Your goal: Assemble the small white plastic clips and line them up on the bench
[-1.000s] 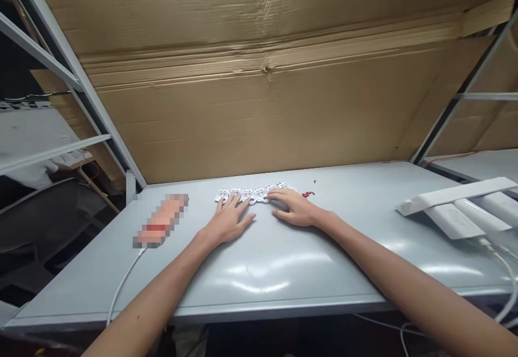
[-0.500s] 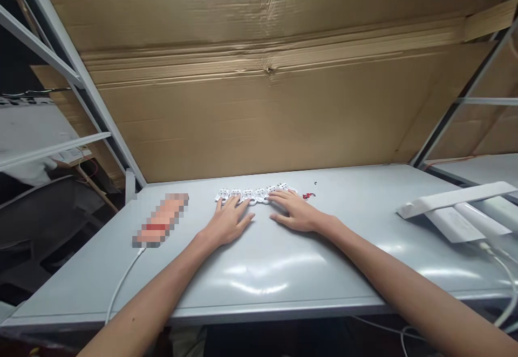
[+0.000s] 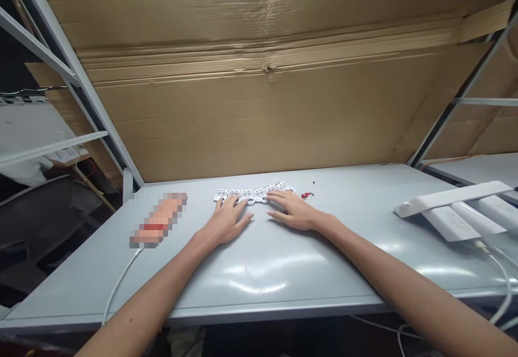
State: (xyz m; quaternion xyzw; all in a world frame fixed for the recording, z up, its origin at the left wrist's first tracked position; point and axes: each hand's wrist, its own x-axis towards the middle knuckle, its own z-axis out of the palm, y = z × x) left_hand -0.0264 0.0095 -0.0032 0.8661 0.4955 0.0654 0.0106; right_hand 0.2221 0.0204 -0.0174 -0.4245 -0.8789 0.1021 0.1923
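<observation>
Basically, white pieces sit in a row on the grey table, near its back edge, under my fingertips. Left hand, right hand: both spread wide, gripping nothing. Pieces look light, stiff, maybe slick; I'd pinch side edges. No legible brand or writing.

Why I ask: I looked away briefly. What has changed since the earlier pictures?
The right hand has shifted slightly, its thumb a little nearer the left hand. Nothing was visibly taken hold of or let go. The left hand, white pieces and red bits stayed as they were.
</observation>
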